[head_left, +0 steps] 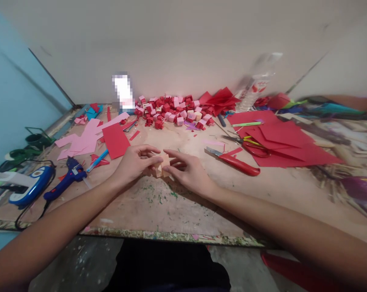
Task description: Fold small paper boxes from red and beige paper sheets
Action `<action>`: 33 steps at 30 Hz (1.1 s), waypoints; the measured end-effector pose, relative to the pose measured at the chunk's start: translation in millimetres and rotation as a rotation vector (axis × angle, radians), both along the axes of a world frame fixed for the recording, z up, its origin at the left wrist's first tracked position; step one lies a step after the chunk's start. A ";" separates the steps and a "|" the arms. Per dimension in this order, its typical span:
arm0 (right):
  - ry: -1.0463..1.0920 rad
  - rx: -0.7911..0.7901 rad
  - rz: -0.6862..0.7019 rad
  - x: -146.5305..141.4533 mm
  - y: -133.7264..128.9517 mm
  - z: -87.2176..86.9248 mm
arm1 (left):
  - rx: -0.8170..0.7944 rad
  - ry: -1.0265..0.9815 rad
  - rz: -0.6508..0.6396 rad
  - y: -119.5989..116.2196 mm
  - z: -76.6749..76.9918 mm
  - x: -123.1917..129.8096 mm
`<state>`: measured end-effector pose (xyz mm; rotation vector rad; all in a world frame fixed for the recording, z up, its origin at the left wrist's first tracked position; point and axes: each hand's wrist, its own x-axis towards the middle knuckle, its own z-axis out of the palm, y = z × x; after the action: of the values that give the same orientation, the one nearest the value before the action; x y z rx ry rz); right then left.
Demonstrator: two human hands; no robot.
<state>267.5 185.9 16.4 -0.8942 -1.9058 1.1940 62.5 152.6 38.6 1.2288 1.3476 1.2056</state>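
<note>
Both my hands meet over the middle of the wooden table (125,215). Between my left hand (137,161) and my right hand (187,170) is a small pale peach piece of folded paper (162,167), pinched by the fingertips from both sides. Its far side is hidden by my fingers. Green crumbs lie on the wood just below it. A red-handled utility knife (236,163) rests to the right of my right hand. Left of my left hand lie a red paper sheet (116,140) and a blue pen (97,160).
Many small red and pink paper cubes (174,109) are heaped at the wall. A blue glue gun (64,180) and a blue power strip (34,186) sit left. Scissors (256,147), red paper (289,142) and a plastic bottle (258,83) stand or lie right. A bright phone (123,91) leans behind.
</note>
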 end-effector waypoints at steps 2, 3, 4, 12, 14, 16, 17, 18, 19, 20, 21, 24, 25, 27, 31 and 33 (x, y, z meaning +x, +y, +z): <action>-0.008 0.058 -0.058 0.1 -2.5 2.3 | -0.009 0.026 0.009 -1.9 1.0 1.8; -0.022 0.083 -0.091 0.0 -3.5 4.0 | -0.007 0.040 0.010 -2.6 1.0 2.6; -0.039 0.096 -0.119 -0.1 -4.1 5.6 | 0.001 0.051 0.009 -2.9 0.9 3.3; -0.007 -0.050 -0.075 -1.6 1.7 7.7 | -0.030 -0.081 -0.044 -1.1 -5.4 2.8; 0.004 -0.106 -0.038 -2.0 3.0 6.6 | -0.026 -0.099 -0.060 -1.4 -6.1 2.0; 0.010 -0.145 -0.019 -2.1 4.2 5.5 | -0.030 -0.095 -0.074 -1.9 -5.6 1.4; 0.013 -0.159 -0.015 -2.0 5.0 5.2 | -0.032 -0.089 -0.070 -2.1 -5.1 1.1; 0.018 -0.172 -0.012 -1.8 6.1 5.0 | -0.028 -0.080 -0.058 -2.2 -4.3 0.7; 0.028 -0.183 -0.008 -1.3 7.4 5.0 | -0.016 -0.065 -0.040 -2.2 -3.5 0.4; 0.040 -0.196 0.001 -0.7 9.0 5.2 | -0.001 -0.048 -0.021 -2.0 -2.8 0.0; 0.048 -0.209 0.015 0.1 10.7 5.5 | 0.014 -0.039 -0.005 -1.7 -2.2 -0.4; 0.061 -0.259 0.046 2.9 15.2 6.9 | 0.024 -0.051 0.017 -0.3 -2.0 -1.6; 0.061 -0.278 0.045 3.7 16.1 7.3 | 0.015 -0.063 0.019 0.2 -2.4 -1.8; 0.062 -0.306 0.023 4.8 16.8 7.9 | -0.003 -0.074 0.024 1.2 -3.5 -2.2; 0.063 -0.306 -0.013 5.5 15.2 9.3 | 0.016 -0.051 0.032 2.2 -5.3 -2.3; 0.067 -0.300 -0.015 5.5 14.6 10.1 | 0.028 -0.051 0.034 2.1 -5.2 -2.2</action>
<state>273.0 200.5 26.5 -1.0080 -1.6902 1.5079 60.2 154.7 33.4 1.1908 1.3225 1.2749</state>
